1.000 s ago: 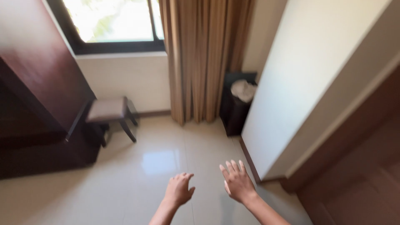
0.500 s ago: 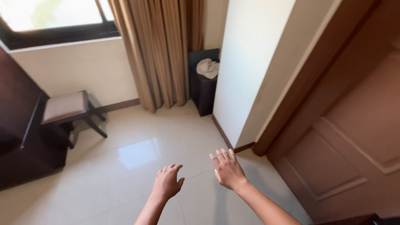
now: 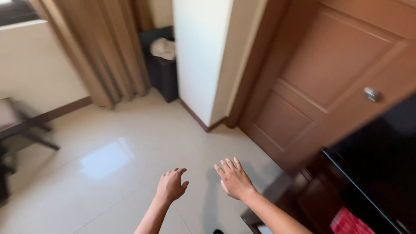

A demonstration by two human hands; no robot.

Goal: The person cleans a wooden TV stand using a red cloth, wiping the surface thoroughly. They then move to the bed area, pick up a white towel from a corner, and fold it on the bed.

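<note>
My left hand (image 3: 170, 185) hovers low in the view over the pale tiled floor (image 3: 112, 160), fingers loosely curled and holding nothing. My right hand (image 3: 234, 178) is beside it, palm down with fingers spread, also empty. Both hands are apart from every object. A brown panelled door (image 3: 329, 73) with a metal knob (image 3: 372, 94) stands to the right of my right hand.
A dark bin (image 3: 161, 65) with a light bag in it sits in the corner by the tan curtains (image 3: 102, 47). A white wall corner (image 3: 201, 60) juts out. Dark furniture (image 3: 368, 182) is at bottom right; a stool (image 3: 17, 125) at left.
The view has swung right: the window and stool slid left, the door and dark furniture came into view. Both hands stay empty and held out in front.
</note>
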